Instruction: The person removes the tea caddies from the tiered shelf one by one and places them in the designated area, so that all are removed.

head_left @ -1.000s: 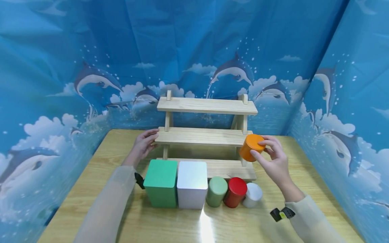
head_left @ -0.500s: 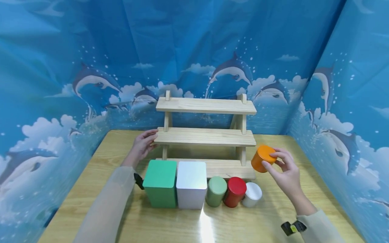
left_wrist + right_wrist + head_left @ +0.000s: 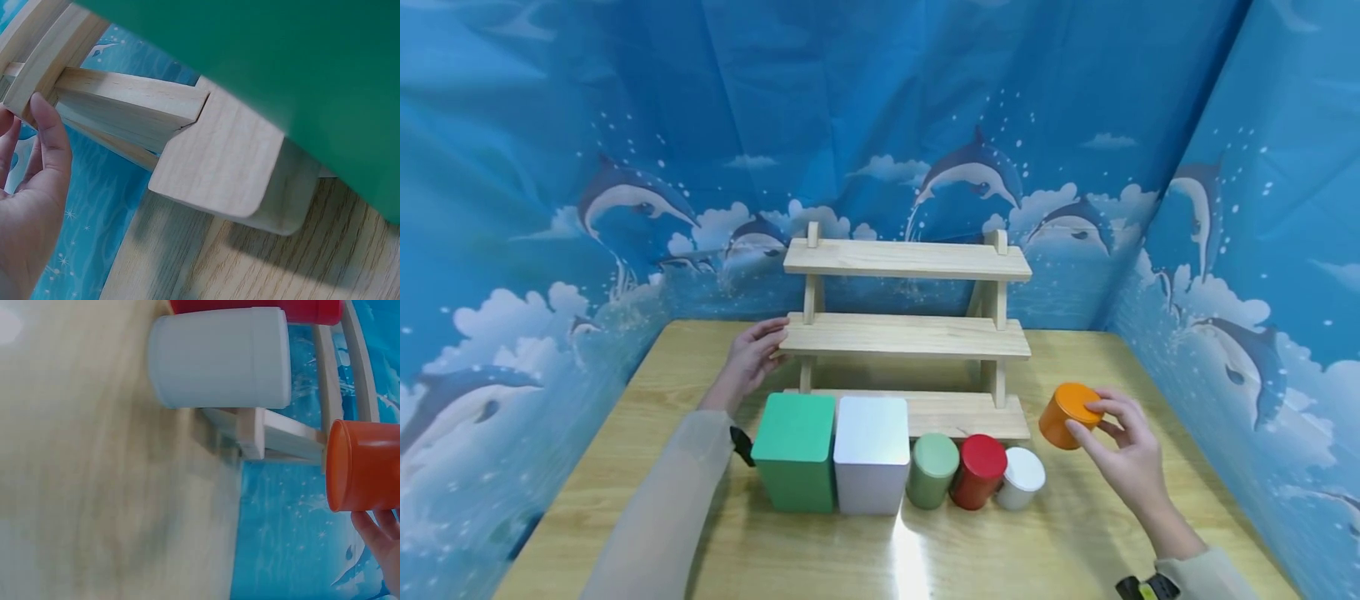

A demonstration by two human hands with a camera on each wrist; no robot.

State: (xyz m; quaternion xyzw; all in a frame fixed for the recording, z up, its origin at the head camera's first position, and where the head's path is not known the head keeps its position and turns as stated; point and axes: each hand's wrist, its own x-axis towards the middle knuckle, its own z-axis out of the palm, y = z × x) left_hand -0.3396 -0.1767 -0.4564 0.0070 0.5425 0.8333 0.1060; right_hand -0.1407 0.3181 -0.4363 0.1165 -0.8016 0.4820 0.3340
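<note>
My right hand point(image 3: 1126, 450) holds an orange canister point(image 3: 1066, 418) by its side, tilted, in the air right of the wooden tiered shelf point(image 3: 902, 335). The right wrist view shows the canister's point(image 3: 369, 465) round end and the fingertips against its side. At the shelf's left end, my left hand point(image 3: 747, 360) grips the middle board; in the left wrist view the thumb point(image 3: 50, 122) presses the board's edge. In front of the shelf stand a green box point(image 3: 795, 454), a white box point(image 3: 871, 458), a light green canister point(image 3: 932, 471), a red canister point(image 3: 978, 473) and a white canister point(image 3: 1021, 479).
Everything stands on a wooden table point(image 3: 820, 554). A blue dolphin-print curtain point(image 3: 880, 100) surrounds its back and sides. The boxes and canisters form a row close against the lowest board point(image 3: 958, 415), partly covering it.
My right hand has carried the orange canister away from the shelf's right end, rightward and toward me. The left hand has stayed on the middle board.
</note>
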